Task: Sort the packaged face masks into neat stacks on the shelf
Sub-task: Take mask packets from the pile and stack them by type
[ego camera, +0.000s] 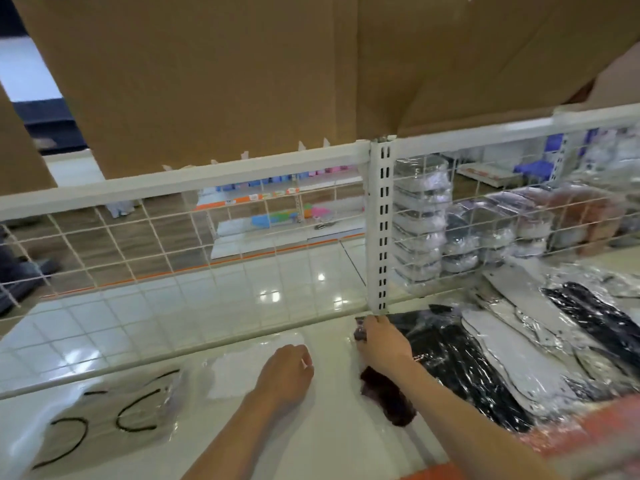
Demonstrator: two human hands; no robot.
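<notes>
On the white shelf (311,445), my right hand (382,344) grips a dark maroon packaged mask (388,398) near the slotted upright post (381,220); the pack runs under my wrist toward me. My left hand (287,372) rests with curled fingers on a clear pack of a white mask (239,368). Further left lie clear packs with black ear loops (114,417). A loose pile of black and white packaged masks (502,358) covers the shelf to the right of my right hand.
A white wire mesh back (138,244) and rail (173,188) border the shelf's far side. Large cardboard boxes (225,74) sit on top. Behind the mesh at right stand stacks of packaged masks (422,230). An orange shelf edge (571,434) runs at lower right.
</notes>
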